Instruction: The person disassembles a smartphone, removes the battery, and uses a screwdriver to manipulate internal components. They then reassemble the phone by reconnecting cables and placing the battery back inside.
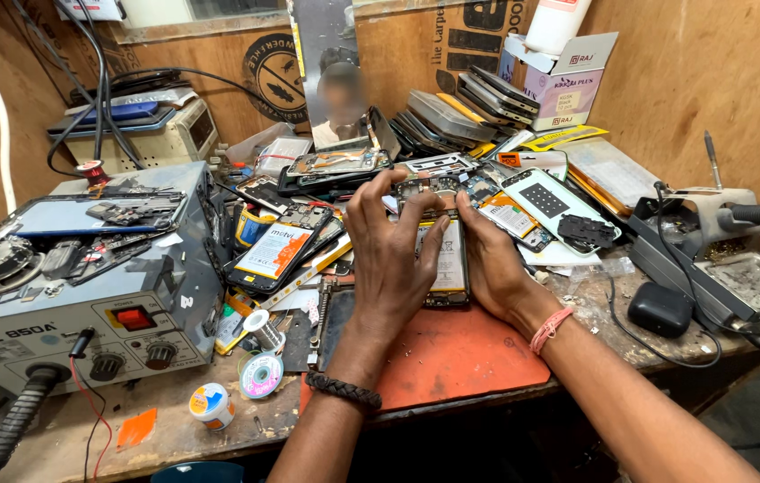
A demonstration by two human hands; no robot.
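An opened phone (448,268) with its back off and its battery showing lies on an orange work mat (451,358) at the middle of the bench. My left hand (389,259) covers its left side, with the fingers bent over the top edge. My right hand (492,264) grips its right edge, and the thumb rests on the battery. A dark braided band sits on my left wrist and a pink band on my right.
A grey hot-air station (84,304) fills the left of the bench. Several dismantled phones and boards (326,179) are piled behind the mat. A solder spool (262,376) and a small jar (212,404) lie at the front left. A soldering stand (711,215) and a metal tray (755,282) sit to the right.
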